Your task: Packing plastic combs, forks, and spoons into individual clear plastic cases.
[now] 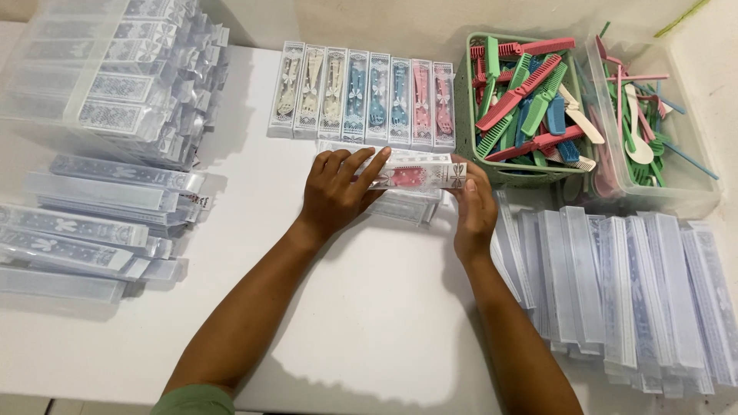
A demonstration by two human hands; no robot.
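Head view, looking down on a white table (369, 323): both hands meet on one clear plastic box (419, 174) holding a pink item, lying crosswise near the table's middle. Left hand (337, 190) rests fingers spread and lightly curled over the box's left end; right hand (473, 211) pinches its right end, fingers mostly closed. Behind stands a row of filled boxes (365, 96), cream, blue and pink. A green basket (503, 173) of red, green and blue combs sits at right, beside a clear tub (676, 196) of spoons. Flat clear sleeves (623, 284) fan out at right; more stacked packs (84, 230) lie left.
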